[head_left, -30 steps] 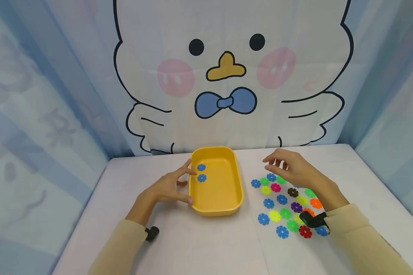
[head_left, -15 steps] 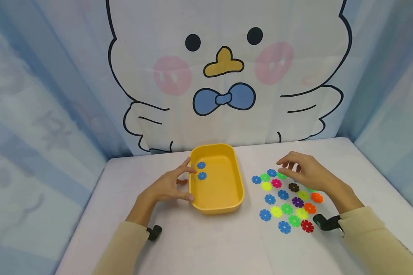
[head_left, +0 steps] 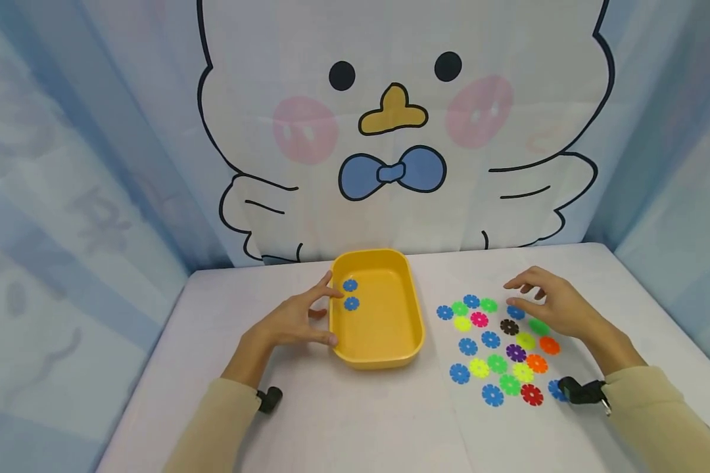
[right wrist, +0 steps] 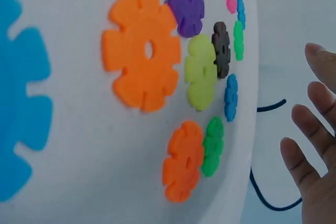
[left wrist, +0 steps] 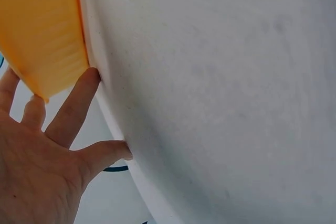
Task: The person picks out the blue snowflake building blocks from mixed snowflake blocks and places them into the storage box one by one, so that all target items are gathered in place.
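Observation:
A yellow tray [head_left: 387, 322] stands on the table with two blue notched plastic discs, one above the other [head_left: 352, 303], on its floor at the left. My left hand [head_left: 290, 322] rests against the tray's left side, fingers spread and fairly straight, one fingertip over the rim. The left wrist view shows those fingers [left wrist: 76, 106] along the yellow wall. My right hand [head_left: 562, 305] hovers with nothing in it over the far right of the scattered discs. Its relaxed fingers are just above a blue disc [head_left: 517, 313]. In the right wrist view the fingers [right wrist: 310, 124] are apart from the discs.
Several coloured discs lie spread right of the tray, among them a purple disc [head_left: 516, 353], a red disc [head_left: 532, 394] and a brown disc [head_left: 509, 327]. A printed curtain [head_left: 390, 223] hangs behind the white table [head_left: 355, 420].
My right hand has moved to the right and slightly down, from the discs' far edge to over a blue disc. My left hand has stayed at the tray. The view has shifted slightly.

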Motion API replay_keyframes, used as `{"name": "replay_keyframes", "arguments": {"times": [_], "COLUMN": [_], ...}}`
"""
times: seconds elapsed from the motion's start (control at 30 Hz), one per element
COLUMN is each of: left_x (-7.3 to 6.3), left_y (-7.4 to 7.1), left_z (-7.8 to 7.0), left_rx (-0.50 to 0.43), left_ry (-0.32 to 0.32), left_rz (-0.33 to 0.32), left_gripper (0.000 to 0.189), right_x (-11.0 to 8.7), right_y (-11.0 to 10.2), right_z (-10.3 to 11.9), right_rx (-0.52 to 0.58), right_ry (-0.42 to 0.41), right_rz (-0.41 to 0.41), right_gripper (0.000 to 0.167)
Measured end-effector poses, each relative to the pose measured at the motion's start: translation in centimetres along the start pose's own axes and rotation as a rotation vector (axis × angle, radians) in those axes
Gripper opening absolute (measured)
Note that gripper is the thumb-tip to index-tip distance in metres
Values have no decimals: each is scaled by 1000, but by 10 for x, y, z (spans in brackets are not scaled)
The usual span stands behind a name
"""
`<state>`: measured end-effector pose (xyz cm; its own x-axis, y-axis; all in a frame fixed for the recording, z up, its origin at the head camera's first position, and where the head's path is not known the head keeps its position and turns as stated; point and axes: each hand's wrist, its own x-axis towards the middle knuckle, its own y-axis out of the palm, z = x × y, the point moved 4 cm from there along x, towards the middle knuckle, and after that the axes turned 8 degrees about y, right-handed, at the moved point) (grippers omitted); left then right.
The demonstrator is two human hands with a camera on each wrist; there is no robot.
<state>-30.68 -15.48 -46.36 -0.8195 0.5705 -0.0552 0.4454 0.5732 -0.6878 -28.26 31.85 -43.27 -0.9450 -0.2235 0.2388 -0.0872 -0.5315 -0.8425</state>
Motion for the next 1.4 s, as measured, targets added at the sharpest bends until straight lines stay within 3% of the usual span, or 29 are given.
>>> {"name": "replay_keyframes", "arguments": {"times": [0.3, 0.47, 0.77, 1.4], "left_x": [-1, -2, 4, -1], "left_y": [-2, -3, -1, 3], "left_z": [-5, -5, -1, -4], "left_rx": [2, 16, 64, 40], "left_ry": [12, -12, -46, -63], "left_rz": [2, -6, -8, -8], "left_gripper": [87, 87, 89, 86], "right_x": [-6, -7, -8, -15], "right_y": [5, 11, 13, 19], "right_z": [-26, -35, -43, -47], "right_rx": [-18, -15, -34, -1], "right_ry": [154, 182, 191, 192], "right_rz": [149, 206, 220, 260], "right_gripper": [39, 45, 47, 40]}}
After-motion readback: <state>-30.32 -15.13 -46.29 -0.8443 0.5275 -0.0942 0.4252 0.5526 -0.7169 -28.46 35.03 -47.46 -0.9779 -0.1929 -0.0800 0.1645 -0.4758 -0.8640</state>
